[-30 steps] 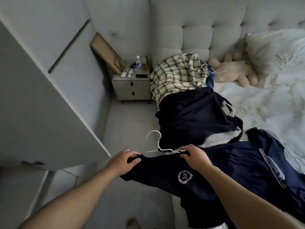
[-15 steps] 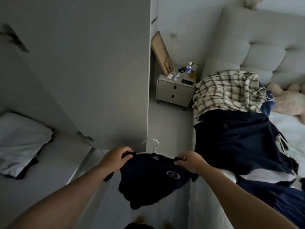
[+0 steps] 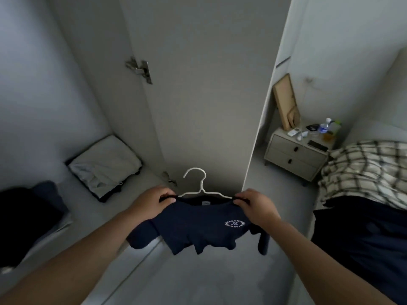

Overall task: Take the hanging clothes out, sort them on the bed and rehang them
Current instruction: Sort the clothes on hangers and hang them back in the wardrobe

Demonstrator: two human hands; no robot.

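A navy T-shirt (image 3: pixel 198 230) with a round white chest print hangs on a white hanger (image 3: pixel 199 183), held in the air in front of the open wardrobe door (image 3: pixel 198 95). My left hand (image 3: pixel 152 201) grips the shirt's left shoulder over the hanger arm. Gripping the right shoulder the same way is my right hand (image 3: pixel 256 204). The hook points up and away from me. On the bed at the right lie a checked shirt (image 3: pixel 363 170) and a dark navy garment (image 3: pixel 361 238).
Inside the wardrobe at the left, a folded white item (image 3: pixel 105 166) and dark clothes (image 3: pixel 28 216) lie on a shelf. A nightstand (image 3: pixel 295 155) with a bottle, remote and phone stands beside the bed. Grey floor (image 3: pixel 209 278) runs between wardrobe and bed.
I have turned left from the bed toward the wardrobe, carrying the navy T-shirt on its hanger in both hands. The bed has slid to the right edge of view.
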